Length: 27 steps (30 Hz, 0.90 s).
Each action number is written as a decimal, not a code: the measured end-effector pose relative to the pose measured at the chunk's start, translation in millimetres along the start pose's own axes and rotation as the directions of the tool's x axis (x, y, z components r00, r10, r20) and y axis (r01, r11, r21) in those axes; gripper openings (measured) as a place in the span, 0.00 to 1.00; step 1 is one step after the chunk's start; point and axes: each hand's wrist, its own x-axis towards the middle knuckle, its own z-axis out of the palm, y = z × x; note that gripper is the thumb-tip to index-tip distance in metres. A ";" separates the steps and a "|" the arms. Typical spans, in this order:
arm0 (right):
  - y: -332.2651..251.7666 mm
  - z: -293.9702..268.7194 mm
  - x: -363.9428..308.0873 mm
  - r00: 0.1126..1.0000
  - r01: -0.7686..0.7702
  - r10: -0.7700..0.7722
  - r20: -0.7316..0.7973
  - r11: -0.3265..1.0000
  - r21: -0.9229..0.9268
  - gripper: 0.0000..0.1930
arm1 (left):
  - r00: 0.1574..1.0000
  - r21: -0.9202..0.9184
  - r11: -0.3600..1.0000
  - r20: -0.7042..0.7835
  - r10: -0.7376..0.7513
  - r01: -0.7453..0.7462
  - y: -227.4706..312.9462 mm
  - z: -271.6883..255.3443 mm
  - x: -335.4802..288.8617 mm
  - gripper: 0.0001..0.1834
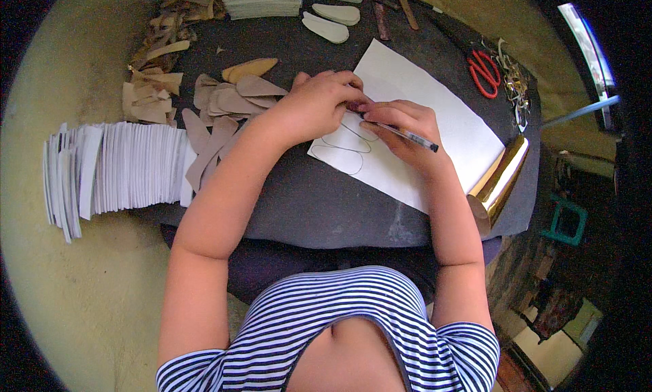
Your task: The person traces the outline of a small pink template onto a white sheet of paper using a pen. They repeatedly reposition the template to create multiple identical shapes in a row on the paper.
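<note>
striped shirt (339, 290) — right hand (411, 127) round pen (420, 141), left hand (316, 107) (hold unclear) beside brown cutouts (227, 100) — red scissors (485, 73) beyond

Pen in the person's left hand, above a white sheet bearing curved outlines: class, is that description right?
Not quite: the head view shows the pen in the person's right hand, not the left hand, above a white sheet bearing curved outlines.

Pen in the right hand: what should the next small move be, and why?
Probably a short further stroke with the pen, left hand steady: the right hand grips it at the white sheet, curved outlines lie just below, and both hands are close together there. The pen's tip is hidden.
</note>
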 end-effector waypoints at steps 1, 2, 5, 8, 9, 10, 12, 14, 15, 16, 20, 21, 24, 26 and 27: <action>-1.4 0.7 1.8 1.000 -0.003 0.003 0.003 1.000 -0.013 0.10 | 1.000 0.012 1.000 -0.005 -0.011 0.011 1.4 -0.7 -0.3 0.21; -2.1 0.8 2.3 1.000 -0.006 0.006 0.006 1.000 -0.026 0.10 | 1.000 0.023 1.000 -0.010 -0.021 0.021 2.2 -0.8 -0.3 0.20; -2.6 1.5 -3.9 0.997 -0.078 0.078 0.001 0.997 -0.030 0.11 | 0.995 0.000 0.999 -0.089 0.038 -0.038 -4.4 6.6 -1.0 0.20; 3.9 -0.3 -8.1 0.999 -0.046 0.046 -0.012 0.999 0.013 0.12 | 0.995 -0.008 0.999 -0.081 0.049 -0.050 -5.0 7.9 1.4 0.20; 4.6 -0.2 -6.2 1.000 -0.015 0.015 0.005 1.000 -0.010 0.12 | 0.995 -0.009 0.999 -0.086 0.044 -0.045 -4.9 7.8 1.0 0.20; 4.7 0.2 -2.5 1.000 0.017 -0.017 0.022 0.999 -0.033 0.11 | 0.995 -0.010 0.999 -0.090 0.039 -0.041 -4.7 6.9 0.3 0.20; 2.5 0.4 1.3 0.999 0.035 -0.033 0.037 0.998 -0.056 0.11 | 0.995 -0.010 0.999 -0.092 0.030 -0.031 -4.3 6.0 -0.7 0.20; -0.3 0.9 2.2 0.999 0.007 -0.005 0.031 0.998 -0.057 0.11 | 0.996 -0.008 1.000 -0.086 0.021 -0.021 -4.2 5.3 -1.7 0.20; -0.2 0.8 -0.9 0.999 -0.027 0.028 0.019 0.998 -0.049 0.11 | 0.999 0.002 1.000 -0.047 0.017 -0.017 -3.0 3.3 -0.8 0.19; 0.9 1.0 -6.4 0.998 -0.060 0.060 0.007 0.997 -0.040 0.11 | 1.000 0.012 1.000 -0.007 0.013 -0.013 -1.2 0.6 0.4 0.19; -1.0 1.2 -1.5 1.000 -0.025 0.025 -0.016 1.000 -0.003 0.10 | 1.000 0.016 1.000 0.008 0.012 -0.012 0.4 -1.2 -1.3 0.19; -0.6 1.9 0.0 1.000 -0.011 0.011 -0.012 1.000 -0.013 0.10 | 1.000 0.016 1.000 0.005 0.007 -0.007 -0.2 -0.7 -1.1 0.19; -0.2 2.6 1.5 1.000 -0.013 0.013 -0.004 1.000 -0.023 0.09 | 1.000 0.014 1.000 -0.022 0.006 -0.006 -2.7 2.7 -0.4 0.19; -3.1 1.9 -0.9 0.997 -0.074 0.074 -0.008 0.997 -0.005 0.10 | 0.997 0.012 1.000 -0.068 0.020 -0.020 -3.1 4.9 -1.4 0.20; -3.2 0.2 -2.5 0.996 -0.091 0.091 -0.005 0.996 0.007 0.09 | 0.999 0.020 1.000 -0.046 0.019 -0.018 -2.2 3.8 -1.1 0.20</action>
